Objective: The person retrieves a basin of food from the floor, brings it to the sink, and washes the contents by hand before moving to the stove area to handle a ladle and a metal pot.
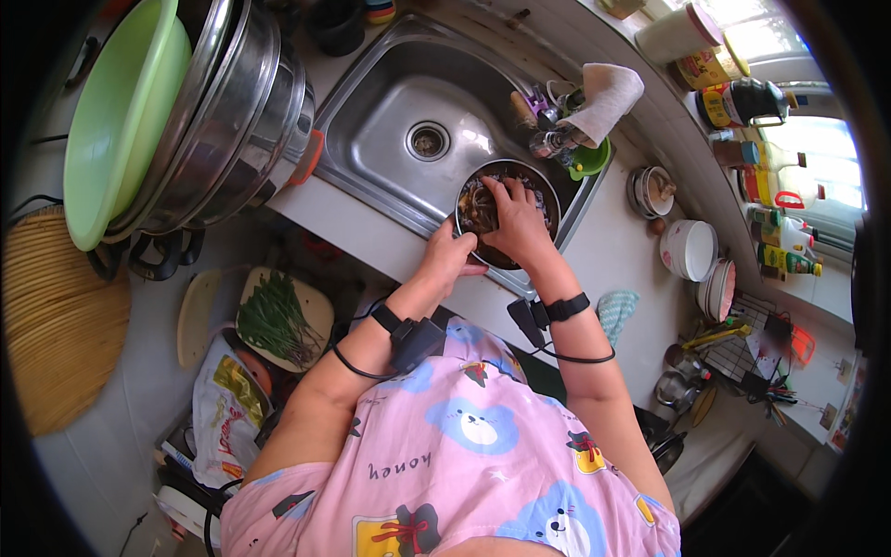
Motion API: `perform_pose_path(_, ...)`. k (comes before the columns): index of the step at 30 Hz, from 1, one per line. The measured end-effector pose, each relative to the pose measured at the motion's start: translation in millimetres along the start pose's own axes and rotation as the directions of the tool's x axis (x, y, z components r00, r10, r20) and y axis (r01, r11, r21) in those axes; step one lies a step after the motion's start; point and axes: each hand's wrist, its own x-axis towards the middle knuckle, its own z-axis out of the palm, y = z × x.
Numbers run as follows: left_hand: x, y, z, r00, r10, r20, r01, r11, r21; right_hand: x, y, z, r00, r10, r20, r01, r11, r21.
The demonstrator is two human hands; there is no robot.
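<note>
A round metal bowl (557,202) rests over the near right corner of a stainless steel sink (376,125). Dark, wet-looking food pieces (479,209) fill it; I cannot tell their kind. My left hand (449,254) grips the bowl's near left rim, thumb at the edge and fingers low against its outside. My right hand (515,219) reaches down into the bowl with spread, bent fingers touching the pieces; whether it grasps any is not visible. Beyond the bowl stands the faucet (546,143), with a pale cloth (607,101) draped over it and a green strainer (592,161) beside it.
Stacked metal pots (230,118) and a green basin (111,132) stand left of the sink. White bowls (689,250) and a patterned cloth (617,313) lie on the right counter. Bottles (745,103) line the windowsill. Leafy greens (275,317) lie on a board at lower left.
</note>
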Motion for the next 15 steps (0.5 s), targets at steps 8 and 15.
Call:
perform_pose_path(8, 2.6, -0.2, -0.3, 1.000, -0.011, 0.011, 0.011, 1.000, 0.012, 11.1, 20.9, 12.6, 0.994, -0.043, -0.100, 0.064, 0.976, 0.208)
perform_pose_path(15, 2.6, 3.7, -0.9, 1.000, 0.007, 0.030, -0.007, 1.000, -0.007, -6.2, 21.0, -21.3, 0.945, -0.047, -0.323, 0.171, 0.915, 0.366)
